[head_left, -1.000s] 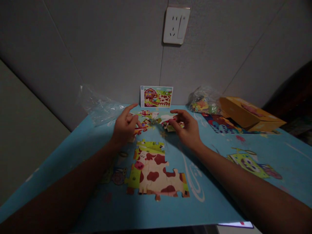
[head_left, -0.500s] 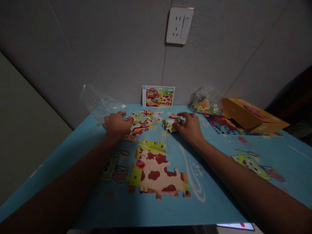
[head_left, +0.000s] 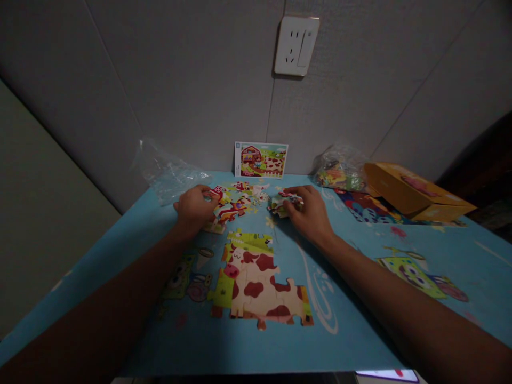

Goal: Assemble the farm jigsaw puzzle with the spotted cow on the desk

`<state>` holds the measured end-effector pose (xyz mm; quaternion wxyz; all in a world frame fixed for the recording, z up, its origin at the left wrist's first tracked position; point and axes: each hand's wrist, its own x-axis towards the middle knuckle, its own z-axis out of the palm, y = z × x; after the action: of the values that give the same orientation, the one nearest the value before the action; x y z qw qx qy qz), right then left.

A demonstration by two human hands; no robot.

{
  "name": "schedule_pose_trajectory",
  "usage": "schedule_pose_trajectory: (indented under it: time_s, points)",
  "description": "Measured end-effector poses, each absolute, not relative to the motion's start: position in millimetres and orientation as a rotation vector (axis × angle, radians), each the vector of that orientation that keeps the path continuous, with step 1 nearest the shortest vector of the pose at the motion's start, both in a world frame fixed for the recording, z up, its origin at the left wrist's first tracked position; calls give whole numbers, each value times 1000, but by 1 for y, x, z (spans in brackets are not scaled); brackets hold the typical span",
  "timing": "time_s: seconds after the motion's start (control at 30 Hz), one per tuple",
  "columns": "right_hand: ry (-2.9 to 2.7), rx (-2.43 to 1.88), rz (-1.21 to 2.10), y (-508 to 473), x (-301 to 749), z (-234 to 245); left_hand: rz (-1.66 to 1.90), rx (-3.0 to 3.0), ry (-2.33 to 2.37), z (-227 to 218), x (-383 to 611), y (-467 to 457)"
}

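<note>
Inside a bag [head_left: 352, 160] lie colourful pieces [head_left: 334, 177]; right hand [head_left: 310, 213] grips puzzle pieces [head_left: 279, 206], grasp of left hand [head_left: 195, 209] unclear.

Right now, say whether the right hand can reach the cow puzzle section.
Probably yes: the cow puzzle section lies uncovered nearby, nothing visible between, though the right hand is at loose puzzle pieces.
</note>
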<state>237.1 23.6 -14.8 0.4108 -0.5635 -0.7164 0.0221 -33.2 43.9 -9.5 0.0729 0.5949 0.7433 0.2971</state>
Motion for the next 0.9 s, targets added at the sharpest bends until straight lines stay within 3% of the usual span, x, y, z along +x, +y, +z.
schedule_pose_trajectory:
  time_s: [0.1, 0.2, 0.3, 0.43, 0.53, 0.73, 0.9]
  points:
    - [-1850, -1330, 171, 19, 233, -12, 1119, 1690, 2118, -8, -27, 42]
    - [-1926, -1226, 291, 12, 227, -10, 1403, 1597, 1601, -9, -13, 37]
    - [-2059, -1073, 332, 4, 220, -10, 1388, 1519, 1145, -9, 3, 26]
    - [-2139, -932, 356, -2, 215, -11, 1296, 1580, 983, -7, 11, 15]
    - [-1995, -1033, 313, 1, 219, -7, 1284, 1686, 1085, -8, 6, 18]
    - [-1680, -1481, 82, 22, 245, -3, 1044, 2208, 1845, -21, -11, 37]
    - [-1845, -1742, -7, 33, 252, -17, 758, 2313, 1928, -26, -9, 32]
